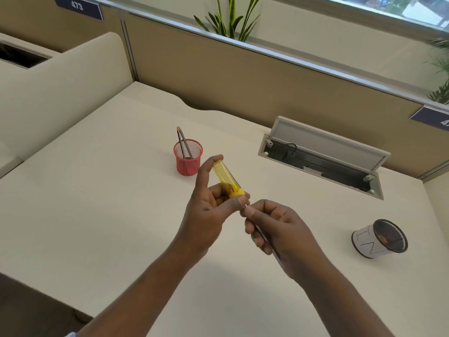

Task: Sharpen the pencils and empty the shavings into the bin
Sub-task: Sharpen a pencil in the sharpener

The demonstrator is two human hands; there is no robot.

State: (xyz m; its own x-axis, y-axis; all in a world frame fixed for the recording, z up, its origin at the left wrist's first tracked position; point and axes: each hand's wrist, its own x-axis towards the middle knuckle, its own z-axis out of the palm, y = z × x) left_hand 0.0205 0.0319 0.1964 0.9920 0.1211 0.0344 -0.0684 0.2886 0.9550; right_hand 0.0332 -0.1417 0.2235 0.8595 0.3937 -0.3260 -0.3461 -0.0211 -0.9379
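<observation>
left hand (209, 205) grips the yellow see-through tube sharpener (227, 180), right hand (274, 224) feeds a grey pencil (266, 239) in. two pencils (183, 143) stand sharpened in the red mesh cup (188, 158); shavings not yet emptied into the paper-wrapped mesh bin (379, 238).

An office cubicle. A pale desk (97, 190) is fenced by tan fabric partition panels (243, 76) with metal trim, and navy number plates (79, 7) reading "473" hang on them. Beyond the fingers (213, 164), a red mesh pencil cup (188, 158) stands; off to their right, an open cable hatch (323, 156) is set into the desk. Potted plants (229, 18) rise behind the partition under a window (401, 8).
</observation>
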